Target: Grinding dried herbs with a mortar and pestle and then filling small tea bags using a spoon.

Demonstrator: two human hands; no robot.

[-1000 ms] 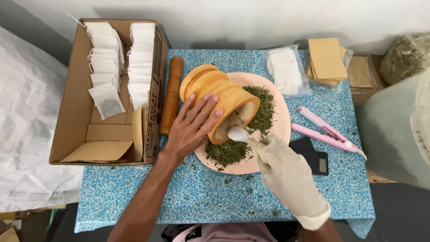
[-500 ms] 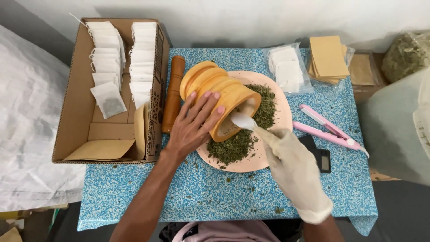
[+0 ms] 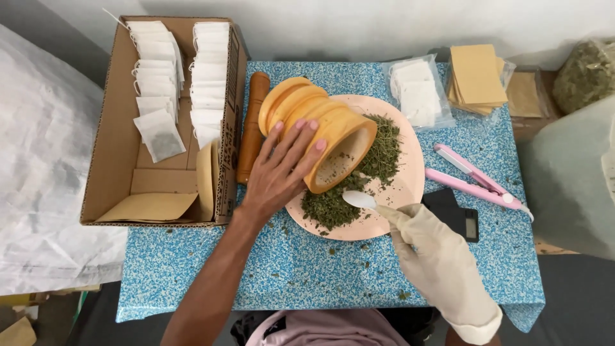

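At the upper left of the frame an open brown cardboard box (image 3: 122, 160) holds two rows of small white filter bags (image 3: 186, 70) standing on edge, one bag lying flat, and a tan paper envelope (image 3: 150, 206) along its lower wall. At the upper right a clear plastic pouch of white bags (image 3: 418, 93) lies beside a stack of tan square envelopes (image 3: 477, 75), and a clear bag of dried green leaves (image 3: 586, 74) sits at the far right edge. A pink two-armed clamp tool (image 3: 477, 181) and a small black scale (image 3: 456, 214) lie on the blue speckled table (image 3: 288, 275) at right of centre. The yellow wooden mortar (image 3: 320, 131) is ribbed and lies tipped on its side on a pale pink plate (image 3: 410, 182) in the middle of the frame, its mouth facing lower right over a heap of crushed green herb (image 3: 336, 205). A brown wooden pestle (image 3: 251, 125) lies just left of it. The bare left hand (image 3: 278, 170) is spread flat over the mortar's side, fingers splayed, pressing rather than gripping. The gloved right hand (image 3: 435, 253) is closed around the handle of a white plastic spoon (image 3: 360, 199), whose bowl sits at the herb heap just below the mortar's mouth.
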